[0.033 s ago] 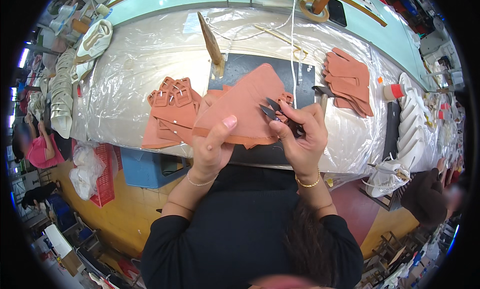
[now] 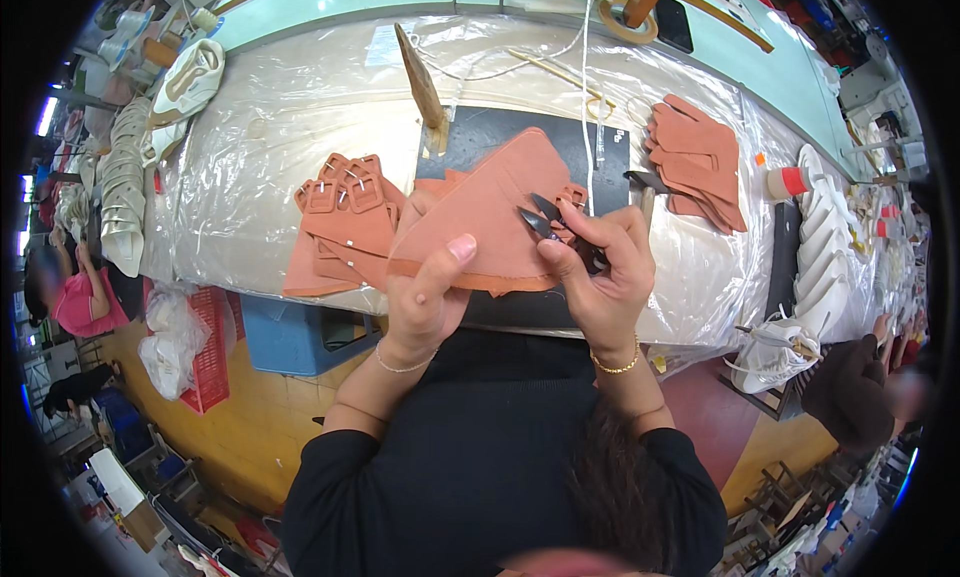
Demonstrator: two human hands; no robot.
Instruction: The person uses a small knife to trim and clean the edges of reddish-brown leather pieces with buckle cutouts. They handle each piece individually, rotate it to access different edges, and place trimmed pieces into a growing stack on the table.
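Note:
Near the table's front edge my left hand [image 2: 430, 302] grips a reddish-brown leather piece [image 2: 475, 217], thumb on top and fingers beneath it. My right hand [image 2: 612, 277] is closed round small black thread snips [image 2: 543, 220]. Their two pointed blades are a little apart and lie over the right part of the leather piece. A small strap end with a buckle-like frame [image 2: 573, 195] shows beside the blades, partly hidden by my fingers. More leather lies under the held piece, on a black cutting mat [image 2: 490, 132].
Leather pieces with square buckles [image 2: 345, 192] lie to the left, and a stack of cut leather [image 2: 697, 162] to the right. A wooden post [image 2: 420, 82] stands behind the mat. White shoe parts [image 2: 825, 242] line the right side. A white cord [image 2: 587, 107] hangs down.
The leather piece has tilted and shifted very slightly to the right in my left hand. My right hand and the snips have hardly moved.

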